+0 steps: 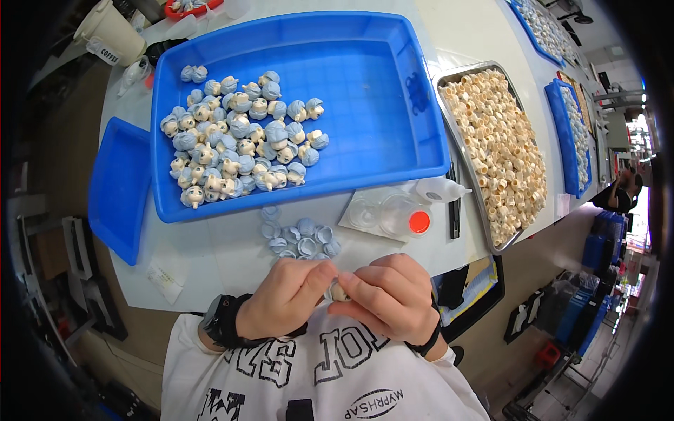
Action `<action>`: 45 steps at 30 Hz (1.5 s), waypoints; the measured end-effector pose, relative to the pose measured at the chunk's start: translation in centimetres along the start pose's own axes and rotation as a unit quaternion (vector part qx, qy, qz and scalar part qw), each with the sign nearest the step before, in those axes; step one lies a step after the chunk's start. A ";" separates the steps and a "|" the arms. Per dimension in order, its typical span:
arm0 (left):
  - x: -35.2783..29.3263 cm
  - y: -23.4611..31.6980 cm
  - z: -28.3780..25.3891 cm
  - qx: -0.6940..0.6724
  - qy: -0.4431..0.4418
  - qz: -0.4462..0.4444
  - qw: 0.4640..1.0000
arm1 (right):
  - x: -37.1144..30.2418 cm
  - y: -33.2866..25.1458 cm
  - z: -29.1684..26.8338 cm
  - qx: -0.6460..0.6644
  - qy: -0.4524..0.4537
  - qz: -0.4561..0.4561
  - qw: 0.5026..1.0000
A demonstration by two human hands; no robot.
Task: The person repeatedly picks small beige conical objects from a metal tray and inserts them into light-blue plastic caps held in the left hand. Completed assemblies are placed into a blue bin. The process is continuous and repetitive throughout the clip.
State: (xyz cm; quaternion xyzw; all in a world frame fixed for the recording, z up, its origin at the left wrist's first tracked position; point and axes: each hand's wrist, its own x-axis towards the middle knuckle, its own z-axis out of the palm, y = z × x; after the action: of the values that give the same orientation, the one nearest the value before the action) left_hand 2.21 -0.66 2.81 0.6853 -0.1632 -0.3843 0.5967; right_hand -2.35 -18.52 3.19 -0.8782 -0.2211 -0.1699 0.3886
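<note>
My left hand point(284, 298) and my right hand point(387, 295) meet close to my chest, both pinching one small cream toy head piece point(338, 292) between their fingertips. Just beyond them on the white table lie several loose pale blue hair caps point(302, 238). A large blue tray point(393, 91) further out holds a heap of small doll heads with blue hair point(235, 137) on its left side. To the right, a metal tray point(449, 133) is filled with cream head pieces point(498, 140).
A white squeeze bottle point(439, 189) and clear round dishes, one with a red spot point(419, 222), lie on a sheet by the blue tray. A smaller blue tray point(119, 186) sits left, a paper cup point(112, 31) top left, more blue trays point(569, 133) far right.
</note>
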 end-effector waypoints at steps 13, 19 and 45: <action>1.0 -1.5 0.7 -0.347 0.030 -0.107 0.931 | 0.9 0.0 1.6 -0.046 -0.002 0.016 0.999; 0.7 -3.6 0.1 0.091 0.044 0.144 0.984 | 0.4 0.2 2.3 -0.036 0.024 0.018 0.999; -1.7 -3.7 -4.5 -0.398 0.192 0.021 0.897 | 0.8 -0.9 4.0 0.168 -0.073 0.060 0.981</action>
State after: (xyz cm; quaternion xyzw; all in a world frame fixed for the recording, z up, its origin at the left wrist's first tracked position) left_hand 3.50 4.46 -0.19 0.4474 0.1063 -0.2656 0.8474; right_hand -1.62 -14.72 1.57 -0.8222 -0.2214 -0.0428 0.5226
